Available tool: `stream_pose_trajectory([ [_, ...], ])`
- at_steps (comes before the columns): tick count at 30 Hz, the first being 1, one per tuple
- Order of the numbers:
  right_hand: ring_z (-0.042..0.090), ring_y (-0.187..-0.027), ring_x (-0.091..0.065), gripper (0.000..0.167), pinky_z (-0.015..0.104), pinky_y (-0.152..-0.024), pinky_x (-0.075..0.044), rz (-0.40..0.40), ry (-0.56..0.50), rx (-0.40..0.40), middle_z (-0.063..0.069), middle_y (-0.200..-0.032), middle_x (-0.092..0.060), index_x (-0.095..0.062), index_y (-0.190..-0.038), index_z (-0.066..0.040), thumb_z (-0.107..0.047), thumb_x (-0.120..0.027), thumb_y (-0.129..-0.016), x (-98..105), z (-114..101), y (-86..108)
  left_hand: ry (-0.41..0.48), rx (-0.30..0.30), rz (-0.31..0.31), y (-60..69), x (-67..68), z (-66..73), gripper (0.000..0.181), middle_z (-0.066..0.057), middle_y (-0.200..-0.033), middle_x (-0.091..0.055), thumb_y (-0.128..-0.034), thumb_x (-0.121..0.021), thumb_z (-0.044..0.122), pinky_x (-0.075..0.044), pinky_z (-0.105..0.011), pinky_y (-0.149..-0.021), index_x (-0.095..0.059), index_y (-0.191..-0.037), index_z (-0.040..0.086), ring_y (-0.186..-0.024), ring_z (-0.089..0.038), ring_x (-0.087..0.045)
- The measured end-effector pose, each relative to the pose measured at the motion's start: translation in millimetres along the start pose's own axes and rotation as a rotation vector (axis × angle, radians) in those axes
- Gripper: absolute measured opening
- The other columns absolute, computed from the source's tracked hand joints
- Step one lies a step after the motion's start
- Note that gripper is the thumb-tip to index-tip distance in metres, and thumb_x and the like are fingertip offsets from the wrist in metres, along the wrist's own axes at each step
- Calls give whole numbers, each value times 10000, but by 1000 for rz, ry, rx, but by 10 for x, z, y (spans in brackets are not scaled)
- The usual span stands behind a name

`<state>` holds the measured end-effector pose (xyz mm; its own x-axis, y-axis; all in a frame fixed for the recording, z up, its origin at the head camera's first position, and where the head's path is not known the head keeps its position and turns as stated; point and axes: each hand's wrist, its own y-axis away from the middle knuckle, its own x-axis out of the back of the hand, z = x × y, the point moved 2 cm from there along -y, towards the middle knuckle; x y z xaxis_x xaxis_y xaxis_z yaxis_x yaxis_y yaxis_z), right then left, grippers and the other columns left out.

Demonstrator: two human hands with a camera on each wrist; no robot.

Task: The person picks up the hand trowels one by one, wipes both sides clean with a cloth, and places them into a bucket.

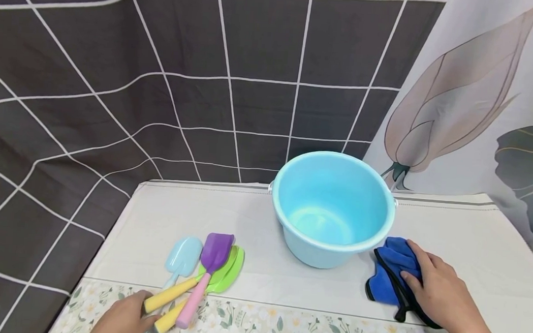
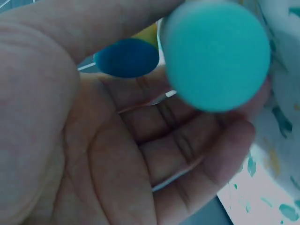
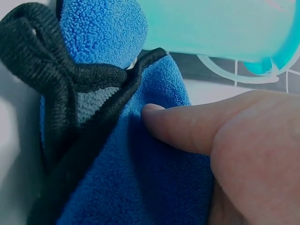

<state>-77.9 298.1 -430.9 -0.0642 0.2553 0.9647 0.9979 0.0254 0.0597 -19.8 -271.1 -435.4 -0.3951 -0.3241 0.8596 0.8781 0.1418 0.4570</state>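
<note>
At the lower left, my left hand point(image 1: 124, 316) has thumb and fingers around the end of a yellow handle point(image 1: 171, 294) of a green toy shovel point(image 1: 229, 276). In the left wrist view, two round handle ends point(image 2: 218, 56) show between and beyond the thumb and curved fingers. Another yellow handle, a purple toy shovel point(image 1: 216, 250) with a pink handle, and a light blue toy shovel point(image 1: 184, 255) lie bunched there. On the right, my right hand point(image 1: 446, 294) grips a bunched blue towel point(image 1: 390, 276) with black edging; its thumb presses the fabric point(image 3: 173, 173), other fingers partly hidden.
A light blue bucket point(image 1: 325, 256) stands upright between the hands, near the back, its inside visible. The white tabletop point(image 1: 154, 205) has a flower-printed front strip point(image 1: 284, 323). Behind hang a dark checked cloth point(image 1: 261, 105) and a white patterned curtain point(image 1: 458, 178).
</note>
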Motion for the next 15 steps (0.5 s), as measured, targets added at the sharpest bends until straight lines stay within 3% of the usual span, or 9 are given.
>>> stream_pose_trajectory([
  [3,673,-1126,-419,783,749,-828,-403,-8,-9,-5,478,-1297,-402,-244,-1528,67,-199,-679,-933,1,7,0,11,10,-1,-30,1,9,574,-115,-901,-687,-806,-834,294,-536,-544,-745,-624,-1174,-93,-826,-284,-671],
  [9,693,-1147,-374,904,766,-831,-384,-42,-43,-44,499,-1329,-326,-116,-1553,77,-149,-693,-895,14,24,-10,29,12,14,-56,11,5,530,-70,-882,-675,-800,-844,281,-524,-514,-704,-642,-1168,-42,-784,-217,-633],
  [15,690,-1151,-358,884,767,-833,-375,-39,-90,-57,506,-1322,-309,-116,-1535,105,-67,-663,-862,38,25,3,19,35,40,-51,29,2,468,-135,-930,-681,-815,-827,185,-525,-564,-764,-639,-1161,-67,-875,-330,-667],
])
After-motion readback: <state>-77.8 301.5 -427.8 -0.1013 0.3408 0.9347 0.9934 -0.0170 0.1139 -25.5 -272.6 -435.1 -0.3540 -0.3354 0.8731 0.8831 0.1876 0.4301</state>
